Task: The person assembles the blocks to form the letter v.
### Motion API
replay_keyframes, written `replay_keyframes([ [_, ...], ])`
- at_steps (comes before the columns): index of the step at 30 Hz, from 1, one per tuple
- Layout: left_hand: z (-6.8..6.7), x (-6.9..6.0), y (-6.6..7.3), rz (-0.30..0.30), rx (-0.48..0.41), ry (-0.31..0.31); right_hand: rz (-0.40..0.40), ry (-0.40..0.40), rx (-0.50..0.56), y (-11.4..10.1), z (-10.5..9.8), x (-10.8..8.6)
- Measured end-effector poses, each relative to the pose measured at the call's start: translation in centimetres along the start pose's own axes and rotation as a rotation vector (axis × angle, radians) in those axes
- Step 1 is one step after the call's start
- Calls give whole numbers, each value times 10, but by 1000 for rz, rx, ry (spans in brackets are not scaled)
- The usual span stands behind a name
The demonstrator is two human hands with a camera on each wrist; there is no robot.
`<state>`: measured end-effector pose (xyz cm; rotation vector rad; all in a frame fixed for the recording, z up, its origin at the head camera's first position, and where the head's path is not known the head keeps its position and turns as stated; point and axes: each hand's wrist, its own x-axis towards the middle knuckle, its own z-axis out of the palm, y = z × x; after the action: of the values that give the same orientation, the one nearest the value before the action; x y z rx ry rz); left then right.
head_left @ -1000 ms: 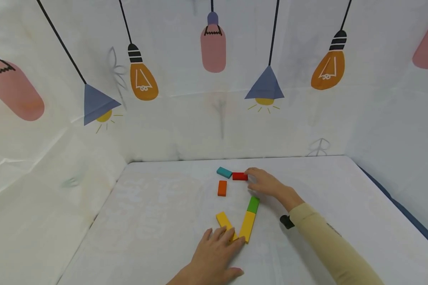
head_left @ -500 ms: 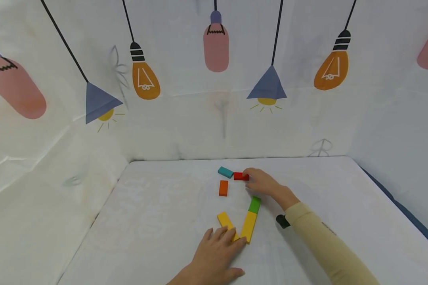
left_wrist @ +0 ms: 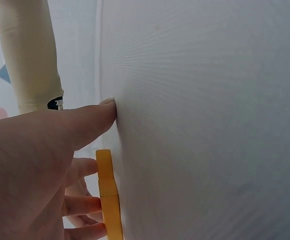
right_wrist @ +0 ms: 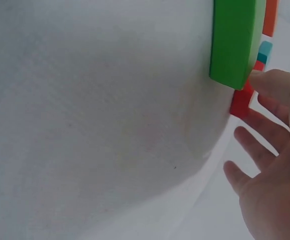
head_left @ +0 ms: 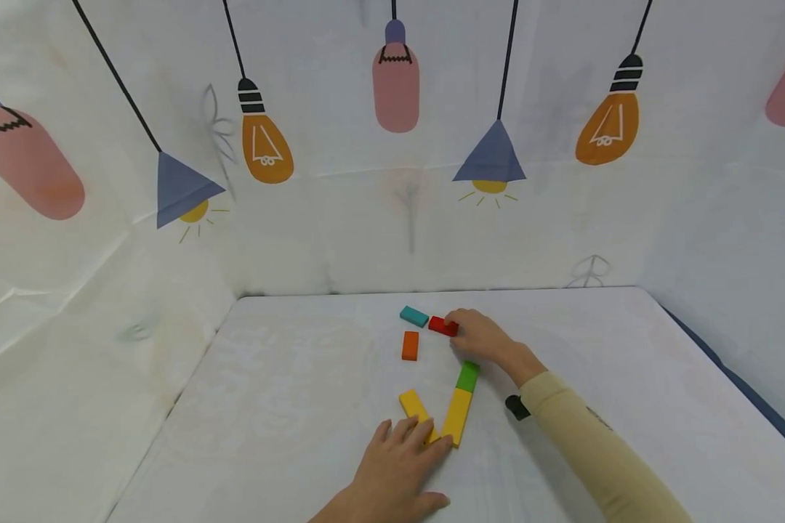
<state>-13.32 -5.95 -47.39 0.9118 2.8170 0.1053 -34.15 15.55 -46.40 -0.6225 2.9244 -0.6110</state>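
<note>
1. Resting spread-fingered, my left grip [head_left: 397, 468] touches the left yellow block [head_left: 413, 404] and right yellow block [head_left: 456, 417].
2. Then green block [head_left: 468, 377], end to end with the latter!
3. Beyond, orange block [head_left: 410, 346].
4. My right grip [head_left: 483, 339] pinches the right end of the red block [head_left: 439, 325]!
5. Farthest on the surface [head_left: 288, 392], teal block [head_left: 414, 316], just beside it.

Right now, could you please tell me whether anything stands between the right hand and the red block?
Nothing visible does: the right hand touches the red block. The green block overlaps it in the right wrist view but lies apart in the head view.
</note>
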Motion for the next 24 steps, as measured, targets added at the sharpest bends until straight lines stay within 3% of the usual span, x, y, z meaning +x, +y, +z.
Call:
replay_keyframes([
  [24, 2, 0, -1, 6, 19, 8, 2, 60, -74, -1, 7, 1],
])
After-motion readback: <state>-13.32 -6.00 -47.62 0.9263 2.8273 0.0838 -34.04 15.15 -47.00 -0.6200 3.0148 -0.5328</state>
